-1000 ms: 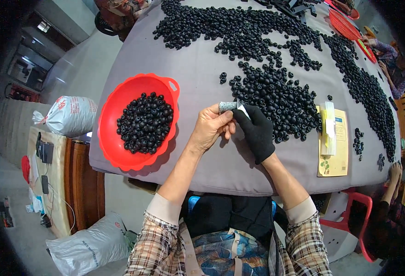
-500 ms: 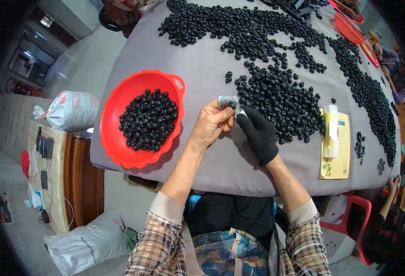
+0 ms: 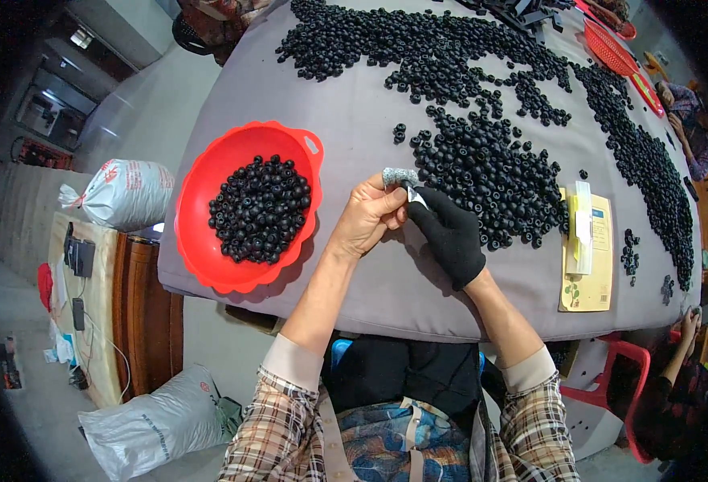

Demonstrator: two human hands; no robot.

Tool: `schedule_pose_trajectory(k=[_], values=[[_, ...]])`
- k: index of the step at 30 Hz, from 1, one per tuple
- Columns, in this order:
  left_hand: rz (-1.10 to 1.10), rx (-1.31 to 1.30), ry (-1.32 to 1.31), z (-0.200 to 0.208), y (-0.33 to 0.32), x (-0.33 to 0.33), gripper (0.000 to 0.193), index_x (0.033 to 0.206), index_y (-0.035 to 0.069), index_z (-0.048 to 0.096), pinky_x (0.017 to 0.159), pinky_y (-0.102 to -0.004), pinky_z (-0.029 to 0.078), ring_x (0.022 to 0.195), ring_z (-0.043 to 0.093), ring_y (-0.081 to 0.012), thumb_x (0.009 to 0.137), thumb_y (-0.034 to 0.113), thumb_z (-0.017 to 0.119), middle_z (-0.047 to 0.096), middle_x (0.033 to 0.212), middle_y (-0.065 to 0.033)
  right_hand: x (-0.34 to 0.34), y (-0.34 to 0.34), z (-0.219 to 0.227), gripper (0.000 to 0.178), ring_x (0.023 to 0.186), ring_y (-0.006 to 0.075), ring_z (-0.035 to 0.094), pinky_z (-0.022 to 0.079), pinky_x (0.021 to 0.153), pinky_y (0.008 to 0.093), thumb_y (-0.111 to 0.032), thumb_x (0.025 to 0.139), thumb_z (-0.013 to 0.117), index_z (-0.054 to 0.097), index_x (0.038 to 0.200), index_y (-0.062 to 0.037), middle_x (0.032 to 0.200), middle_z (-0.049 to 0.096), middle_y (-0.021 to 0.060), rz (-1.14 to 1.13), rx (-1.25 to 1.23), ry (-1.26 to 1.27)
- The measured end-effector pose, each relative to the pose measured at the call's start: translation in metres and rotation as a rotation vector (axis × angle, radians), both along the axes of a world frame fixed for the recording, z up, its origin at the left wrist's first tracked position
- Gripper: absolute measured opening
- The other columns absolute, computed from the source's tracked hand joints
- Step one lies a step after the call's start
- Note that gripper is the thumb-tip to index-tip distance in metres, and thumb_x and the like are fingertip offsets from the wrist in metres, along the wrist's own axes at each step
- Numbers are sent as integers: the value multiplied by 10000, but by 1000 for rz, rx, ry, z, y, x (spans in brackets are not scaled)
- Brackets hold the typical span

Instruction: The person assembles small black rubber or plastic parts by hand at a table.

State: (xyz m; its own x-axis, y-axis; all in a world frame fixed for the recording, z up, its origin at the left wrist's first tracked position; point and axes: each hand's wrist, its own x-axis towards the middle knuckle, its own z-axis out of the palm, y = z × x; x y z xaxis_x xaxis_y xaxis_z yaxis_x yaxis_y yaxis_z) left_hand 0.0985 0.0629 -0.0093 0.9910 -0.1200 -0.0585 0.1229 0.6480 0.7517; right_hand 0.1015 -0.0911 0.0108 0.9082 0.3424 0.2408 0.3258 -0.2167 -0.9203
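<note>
Above the near part of the table, my bare left hand (image 3: pixel 367 213) pinches a small black round part (image 3: pixel 406 184), mostly hidden by the thumb. A grey speckled cover (image 3: pixel 400 174) wraps its index finger. My right hand (image 3: pixel 452 239), in a black glove, is closed on a small pale, shiny, blade-like tool (image 3: pixel 415 197), whose tip meets the left thumb and the part. Just beyond the right hand spreads a pile of black ring-like parts (image 3: pixel 490 173). Left of my hands, a red scalloped bowl (image 3: pixel 195 201) contains many similar black parts.
More black parts (image 3: pixel 426 44) cover the table's far and right sides. At right, a pale plastic case (image 3: pixel 581 233) lies on a yellow booklet (image 3: pixel 599 281). A red basket (image 3: pixel 608 50) and other people's hands (image 3: pixel 689 329) are along the right edge. White sacks (image 3: pixel 133 195) stand left.
The tool and my right fingers have shifted slightly at the left thumb tip, and more of the pale metal shows there. Bowl and pile look the same.
</note>
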Motion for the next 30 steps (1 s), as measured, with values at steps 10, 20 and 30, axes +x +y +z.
schedule_pose_trajectory(k=[10,20,30], values=[[-13,81,-15,5,3,0,119,956,39,604,423,-136,361,536,509,-28,849,80,573,582,698,8,1,-1,8,255,808,94,586,465,698,255,-153,845,578,583,1062,-19,895,650,89,31,-88,48],[-17,158,-16,9,5,-4,121,947,43,615,416,-131,309,502,443,-3,845,98,581,551,652,33,1,-1,1,252,747,282,638,490,629,335,-201,864,522,579,1077,-78,869,634,144,42,-89,-86],[8,178,0,7,4,-5,111,934,43,623,416,-138,306,490,432,-3,841,84,578,539,618,38,0,1,1,256,736,251,637,494,622,317,-154,850,546,574,1087,-64,873,650,121,25,-45,-6]])
